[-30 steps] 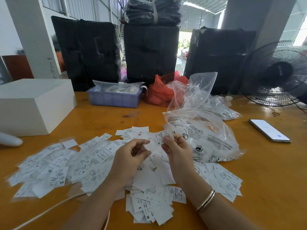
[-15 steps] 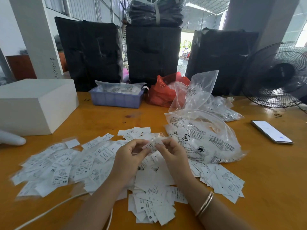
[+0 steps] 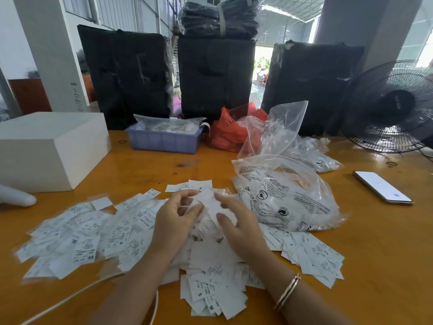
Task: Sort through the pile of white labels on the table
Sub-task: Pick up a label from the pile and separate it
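Head view: your left hand (image 3: 174, 216) and right hand (image 3: 236, 221) hover over the middle of the pile of labels (image 3: 98, 235), just left of the clear bag (image 3: 285, 198). 1 label (image 3: 209, 202) sits blurred between them; the left fingers curl at its edge, the right hand looks spread, and I cannot tell if either truly pinches it. Lift 1 label only and turn its size letter toward you. The pile's long axis runs left-right, from the bag out along the table (image 3: 375, 266); the single label's direction is unreadable.
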`<act>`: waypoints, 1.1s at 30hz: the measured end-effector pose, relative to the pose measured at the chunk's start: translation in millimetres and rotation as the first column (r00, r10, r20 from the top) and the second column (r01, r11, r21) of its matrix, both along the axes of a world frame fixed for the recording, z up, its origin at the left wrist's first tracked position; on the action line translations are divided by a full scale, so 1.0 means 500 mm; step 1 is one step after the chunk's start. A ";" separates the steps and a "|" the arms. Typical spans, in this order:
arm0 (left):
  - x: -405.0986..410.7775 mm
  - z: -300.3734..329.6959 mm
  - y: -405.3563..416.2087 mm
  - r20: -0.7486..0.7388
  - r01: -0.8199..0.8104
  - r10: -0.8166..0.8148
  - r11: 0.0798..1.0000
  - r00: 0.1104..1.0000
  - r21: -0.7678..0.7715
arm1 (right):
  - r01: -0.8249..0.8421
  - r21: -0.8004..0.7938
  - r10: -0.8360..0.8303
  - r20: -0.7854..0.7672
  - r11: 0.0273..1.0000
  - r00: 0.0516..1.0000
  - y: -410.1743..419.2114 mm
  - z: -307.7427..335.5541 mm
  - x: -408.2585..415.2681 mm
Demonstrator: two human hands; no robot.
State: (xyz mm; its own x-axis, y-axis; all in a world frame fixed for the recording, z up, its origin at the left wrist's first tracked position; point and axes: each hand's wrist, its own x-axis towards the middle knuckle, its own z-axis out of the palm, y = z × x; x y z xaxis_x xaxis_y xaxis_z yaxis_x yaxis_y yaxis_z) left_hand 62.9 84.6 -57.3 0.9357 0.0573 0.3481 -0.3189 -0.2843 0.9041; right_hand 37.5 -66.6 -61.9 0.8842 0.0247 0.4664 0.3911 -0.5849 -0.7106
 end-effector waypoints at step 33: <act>0.004 -0.032 -0.011 0.261 0.107 -0.321 0.792 0.910 0.601 | 0.456 -0.028 -0.445 0.168 0.890 0.879 -0.186 0.098 0.109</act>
State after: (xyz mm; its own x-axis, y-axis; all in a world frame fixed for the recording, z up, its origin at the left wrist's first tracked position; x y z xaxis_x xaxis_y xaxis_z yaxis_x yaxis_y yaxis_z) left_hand 64.9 78.9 -73.5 0.7186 -0.4356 0.5420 -0.6823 -0.5920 0.4289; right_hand 92.3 -159.7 -12.8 0.7249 -0.3244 0.6077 0.1751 -0.7664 -0.6180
